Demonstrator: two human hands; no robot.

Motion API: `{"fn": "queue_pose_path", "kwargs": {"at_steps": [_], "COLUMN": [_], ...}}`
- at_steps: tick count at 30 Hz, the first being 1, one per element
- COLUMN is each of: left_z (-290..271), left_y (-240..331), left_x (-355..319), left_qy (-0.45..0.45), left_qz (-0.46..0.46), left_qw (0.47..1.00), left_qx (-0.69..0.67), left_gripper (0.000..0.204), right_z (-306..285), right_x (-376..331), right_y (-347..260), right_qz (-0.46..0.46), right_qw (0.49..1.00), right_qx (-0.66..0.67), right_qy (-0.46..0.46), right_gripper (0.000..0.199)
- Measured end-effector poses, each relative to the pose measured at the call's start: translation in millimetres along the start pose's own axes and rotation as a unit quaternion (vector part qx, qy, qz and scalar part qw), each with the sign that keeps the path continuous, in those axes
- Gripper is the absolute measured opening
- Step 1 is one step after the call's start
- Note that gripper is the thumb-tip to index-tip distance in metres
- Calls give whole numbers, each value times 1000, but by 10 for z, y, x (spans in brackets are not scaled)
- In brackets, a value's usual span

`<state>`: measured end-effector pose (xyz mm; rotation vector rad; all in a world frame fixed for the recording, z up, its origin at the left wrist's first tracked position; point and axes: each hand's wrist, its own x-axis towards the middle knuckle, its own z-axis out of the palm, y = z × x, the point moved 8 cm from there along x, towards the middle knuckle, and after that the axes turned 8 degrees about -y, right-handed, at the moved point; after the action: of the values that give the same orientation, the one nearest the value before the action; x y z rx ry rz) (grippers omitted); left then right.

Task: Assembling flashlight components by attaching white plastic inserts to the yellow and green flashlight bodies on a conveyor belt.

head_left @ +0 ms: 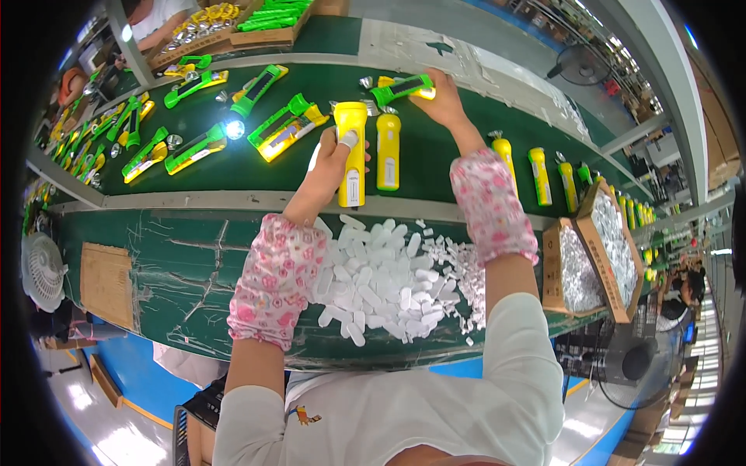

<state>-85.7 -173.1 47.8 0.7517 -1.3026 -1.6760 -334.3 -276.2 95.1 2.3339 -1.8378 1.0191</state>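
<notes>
My left hand (pixel 330 167) is closed around an upright-looking yellow flashlight (pixel 352 155), wide head pointing away from me, a white label on its lower body. At the far side of the green belt, my right hand (pixel 443 99) grips the end of a green-and-yellow flashlight (pixel 400 89) with a dark panel on its top. Between the hands lies another yellow flashlight (pixel 388 151). Left of them, several opened green-and-yellow flashlights (pixel 287 126) lie with inner parts showing; one lamp (pixel 235 130) is lit. White oval plastic pieces (pixel 373 279) are heaped on the bench before me.
Small clear bits (pixel 468 283) lie beside the heap. Cartons of silvery parts (pixel 576 268) stand at right, with more yellow flashlights (pixel 538 175) on the belt behind. A cardboard sheet (pixel 107 283) and white fan (pixel 43 272) are left. Another person (pixel 159 22) sits across the belt.
</notes>
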Motion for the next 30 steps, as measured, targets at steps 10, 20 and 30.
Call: {"fn": "queue_pose_path", "kwargs": {"at_steps": [10,20,30], "left_z": [-408,-464,408], "left_y": [-781,-793,-209], "left_x": [687,778,-179], "left_qy": [65,102,-148], "left_qz": [-54,-53,-93], "left_qw": [984,969,942], "left_qx": [156,218,286], "left_gripper": [31,36,65], "right_z": [614,-471,-892], "right_x": [339,-715,-1315], "right_y": [967,-84,-1085], "right_qz": [109,70,142], "right_qw": [929,991,977], "right_qx": [-143,28,144], "right_qy": [-324,-111,-72], "right_gripper": [53,67,46]}}
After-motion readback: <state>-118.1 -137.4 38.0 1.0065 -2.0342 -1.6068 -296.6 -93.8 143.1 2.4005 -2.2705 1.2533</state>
